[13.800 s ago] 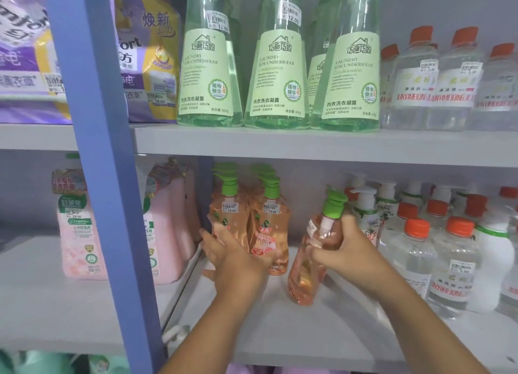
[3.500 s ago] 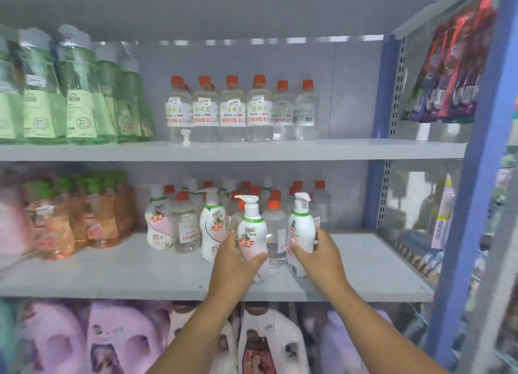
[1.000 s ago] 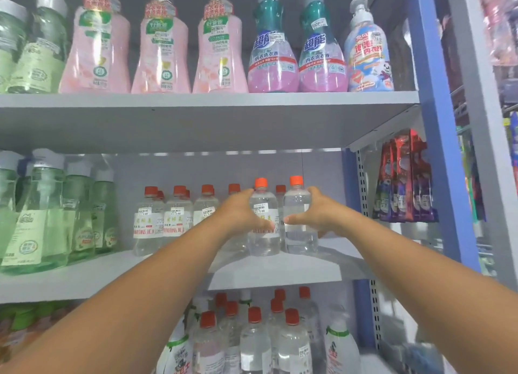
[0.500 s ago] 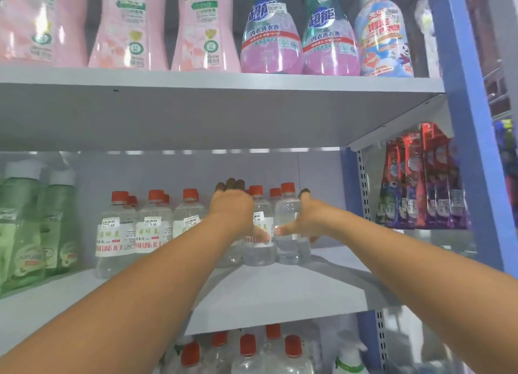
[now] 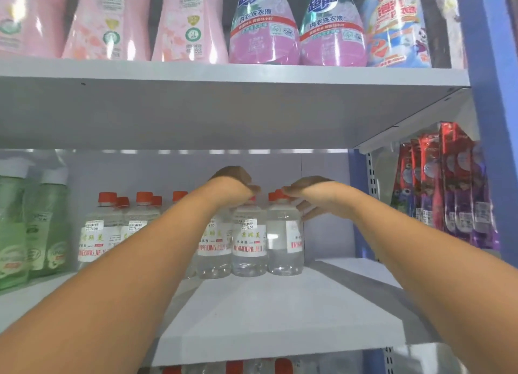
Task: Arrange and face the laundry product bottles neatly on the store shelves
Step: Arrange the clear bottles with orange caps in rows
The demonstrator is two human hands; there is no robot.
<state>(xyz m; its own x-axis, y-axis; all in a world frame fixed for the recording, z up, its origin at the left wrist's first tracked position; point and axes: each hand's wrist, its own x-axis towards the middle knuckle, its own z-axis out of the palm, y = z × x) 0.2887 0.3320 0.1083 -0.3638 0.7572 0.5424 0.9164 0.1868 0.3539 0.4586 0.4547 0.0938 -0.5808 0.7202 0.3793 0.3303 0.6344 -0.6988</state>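
Head view: clear bottles (image 5: 249, 239) stand upright at 12 o'clock on the middle shelf (image 5: 280, 312), left hand (image 5: 232, 183) and right hand (image 5: 311, 188) draped over the orange caps, equally near; finger curl hidden, grip cannot be told.

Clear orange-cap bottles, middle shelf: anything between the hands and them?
Nothing visible. The left hand and right hand are already over the orange caps of the rightmost clear bottles. Whether the fingers grip the caps is hidden. The shelf in front of the row is bare.
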